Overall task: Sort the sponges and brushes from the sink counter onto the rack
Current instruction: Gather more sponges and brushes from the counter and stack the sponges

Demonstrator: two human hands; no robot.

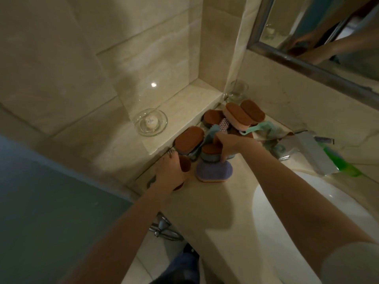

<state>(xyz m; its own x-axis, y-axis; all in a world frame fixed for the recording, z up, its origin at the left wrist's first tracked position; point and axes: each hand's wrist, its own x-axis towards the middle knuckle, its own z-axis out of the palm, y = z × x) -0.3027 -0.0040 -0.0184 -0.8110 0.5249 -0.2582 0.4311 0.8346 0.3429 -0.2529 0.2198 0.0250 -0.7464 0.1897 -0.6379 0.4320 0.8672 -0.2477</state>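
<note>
**Both hands on soft sponges in the counter corner**

My right hand (224,147) pinches a brown-topped grey sponge (210,153) by its sides, just above the purple sponge (214,171). My left hand (169,174) curls around a brown pad (185,163) at the left edge of the counter (215,201). I judge these things to be light and soft, perhaps wet and slippery, so I would grip them across the sides. The far pile (238,115) lies with the teal brush (254,129). I cannot make out the rack clearly.
</note>
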